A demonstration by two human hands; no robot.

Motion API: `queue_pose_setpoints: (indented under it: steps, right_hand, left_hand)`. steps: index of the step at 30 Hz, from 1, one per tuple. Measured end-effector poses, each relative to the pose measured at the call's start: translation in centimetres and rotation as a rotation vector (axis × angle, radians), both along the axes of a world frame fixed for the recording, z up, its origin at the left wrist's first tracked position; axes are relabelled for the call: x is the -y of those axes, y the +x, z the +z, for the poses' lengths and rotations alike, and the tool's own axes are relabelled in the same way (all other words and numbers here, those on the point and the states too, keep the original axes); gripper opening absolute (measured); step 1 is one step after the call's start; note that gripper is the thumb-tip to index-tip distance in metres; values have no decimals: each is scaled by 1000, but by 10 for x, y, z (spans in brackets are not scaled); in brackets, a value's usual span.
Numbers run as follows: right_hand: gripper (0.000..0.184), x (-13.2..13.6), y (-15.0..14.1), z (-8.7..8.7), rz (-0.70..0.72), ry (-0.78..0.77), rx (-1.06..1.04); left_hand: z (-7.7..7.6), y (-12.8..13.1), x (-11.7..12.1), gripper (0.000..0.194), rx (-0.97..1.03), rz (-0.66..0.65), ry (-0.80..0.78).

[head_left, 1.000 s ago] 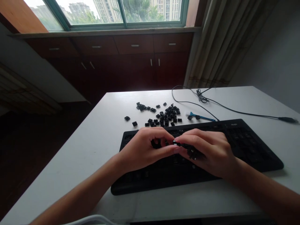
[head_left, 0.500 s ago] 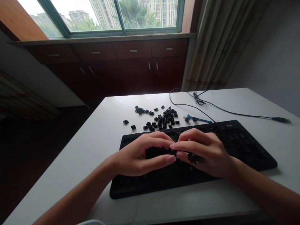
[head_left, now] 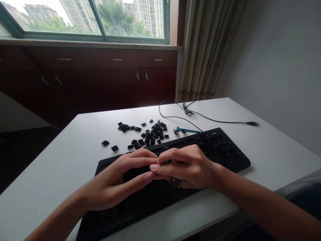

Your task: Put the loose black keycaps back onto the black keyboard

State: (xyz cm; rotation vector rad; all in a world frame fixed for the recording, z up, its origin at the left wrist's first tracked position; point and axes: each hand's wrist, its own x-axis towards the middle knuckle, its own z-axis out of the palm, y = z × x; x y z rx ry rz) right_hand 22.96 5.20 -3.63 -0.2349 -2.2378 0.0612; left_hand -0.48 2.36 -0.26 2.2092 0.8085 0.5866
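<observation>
Both hands meet above the black keyboard (head_left: 225, 147), fingertips touching. My left hand (head_left: 120, 182) has its thumb and fingers brought together at the tips; whatever lies between them is hidden. Bent fingers of my right hand (head_left: 190, 165) press against the left fingertips. Under its curled lower fingers shows a small dark keycap (head_left: 175, 182), partly covered. Much of the keyboard's middle is hidden by the hands. Behind it lies a loose pile of black keycaps (head_left: 152, 141), with single keycaps (head_left: 114, 148) off to the left.
A blue tool (head_left: 188, 130) lies behind the keyboard, beside two dark keycaps. The keyboard's cable (head_left: 215, 121) runs across the white table (head_left: 55, 160) to a plug (head_left: 251, 123) at the right. Beyond the far table edge stand dark red cabinets (head_left: 100, 87).
The view has turned right, so table and keyboard appear further left and more slanted. My left thumb has closed in toward the right fingertips. The keycap stays in my right hand.
</observation>
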Motion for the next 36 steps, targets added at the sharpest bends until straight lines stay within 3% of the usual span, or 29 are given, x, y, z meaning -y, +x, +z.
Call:
queue_pose_setpoints:
  steps: [4, 7, 12, 16, 22, 36]
  right_hand:
    - [22, -5, 15, 6, 1, -47, 26]
    - [28, -11, 53, 12, -54, -153, 67]
    - [15, -25, 142, 10, -392, -244, 35]
    - [13, -37, 180, -2, -549, -278, 34]
    - [17, -46, 186, -14, -412, -328, 200]
    - [23, -48, 193, -2, -295, -333, 337]
  left_hand:
    - [-9, -4, -2, 27, 9, 73, 117]
    - [-17, -5, -4, 27, -44, 137, 187]
    - [-32, -5, -9, 22, -136, 181, 356]
    - [-37, -6, -10, 24, -229, 87, 592]
    - [-36, -7, -8, 24, -216, 47, 755]
    - [-34, -8, -9, 19, -226, 45, 822]
